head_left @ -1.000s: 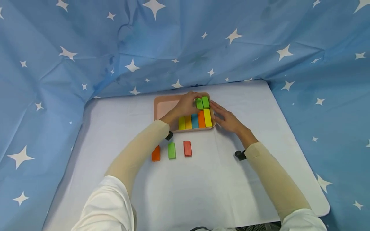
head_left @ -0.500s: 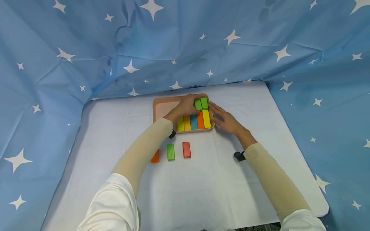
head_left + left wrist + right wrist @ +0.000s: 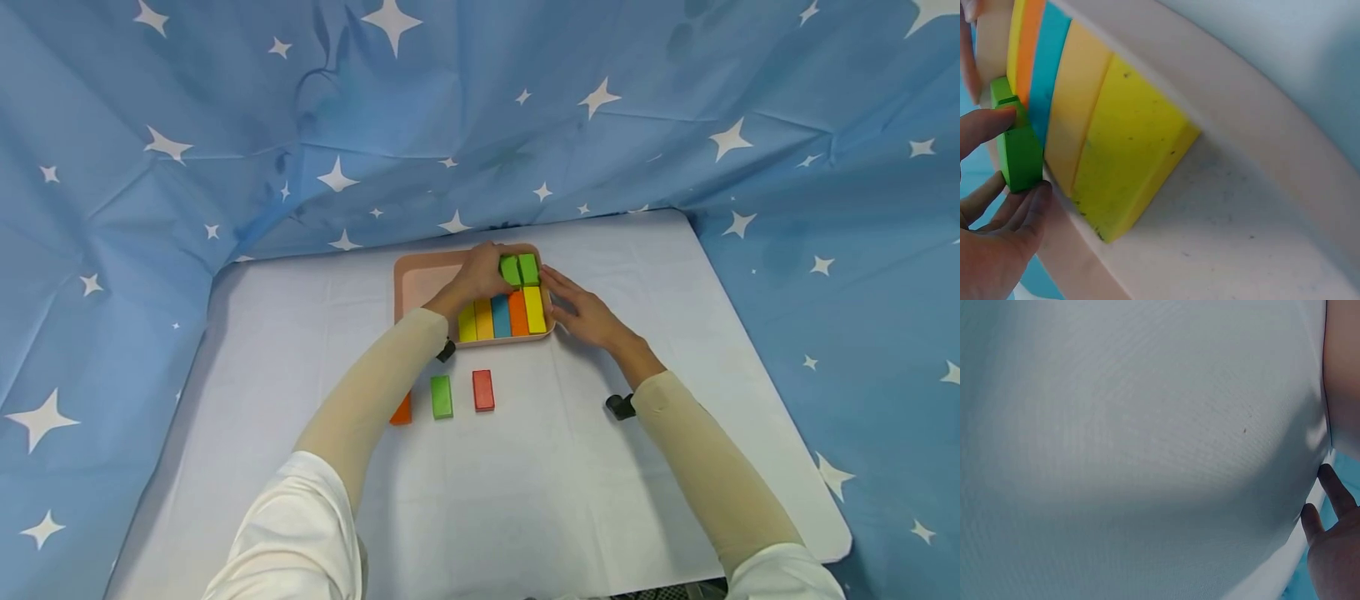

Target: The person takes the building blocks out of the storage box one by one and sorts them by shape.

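Green block (image 3: 511, 270) sits pinched in my left hand (image 3: 480, 279) grip; I should seat it square against its green neighbour (image 3: 529, 268), right hand (image 3: 581, 312) flat, steadying the tray (image 3: 420, 279).

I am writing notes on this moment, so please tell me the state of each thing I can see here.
Left hand: pinches a green block.
Right hand: open, fingers straight at the tray's right rim.
Green block: held in the tray's back row, beside another green one.
Tray: flat on the table, front row filled.
Three loose blocks: lying flat on the table.
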A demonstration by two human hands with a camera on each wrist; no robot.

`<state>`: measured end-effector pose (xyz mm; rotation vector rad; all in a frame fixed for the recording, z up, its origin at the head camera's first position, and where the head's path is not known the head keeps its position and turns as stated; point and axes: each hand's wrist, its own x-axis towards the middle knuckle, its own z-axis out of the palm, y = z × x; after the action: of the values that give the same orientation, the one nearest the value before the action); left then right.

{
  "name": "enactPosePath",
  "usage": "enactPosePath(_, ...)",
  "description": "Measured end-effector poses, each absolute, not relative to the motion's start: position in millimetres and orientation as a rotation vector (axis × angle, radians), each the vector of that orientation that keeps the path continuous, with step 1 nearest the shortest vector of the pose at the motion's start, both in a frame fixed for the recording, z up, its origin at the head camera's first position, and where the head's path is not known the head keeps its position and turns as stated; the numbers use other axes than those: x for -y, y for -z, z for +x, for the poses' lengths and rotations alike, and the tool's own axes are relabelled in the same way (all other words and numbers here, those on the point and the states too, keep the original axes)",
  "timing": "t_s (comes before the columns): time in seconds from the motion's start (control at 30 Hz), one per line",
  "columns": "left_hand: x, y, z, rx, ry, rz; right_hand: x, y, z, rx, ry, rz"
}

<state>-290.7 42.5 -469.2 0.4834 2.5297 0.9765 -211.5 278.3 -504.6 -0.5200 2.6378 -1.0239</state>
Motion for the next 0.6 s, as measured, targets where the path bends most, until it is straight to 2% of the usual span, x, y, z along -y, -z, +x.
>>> enactPosePath(0.27,-30.6,452.3,-280.1,-2.622,-0.967,0.496,-276.3,505.0,-211.7,-2.633,0.998,-0.507)
enactPosePath(0.47,-23.9,429.6,-258.6,-2.575,-1.054,0.514,-278.0,508.2,-214.1,-2.639,0.984,-0.497)
enactPosePath(0.6,-23.2,417.2,-241.7,-2.515,-1.114,0.622,-278.1,507.9,-214.7,-2.643,0.988,-0.496)
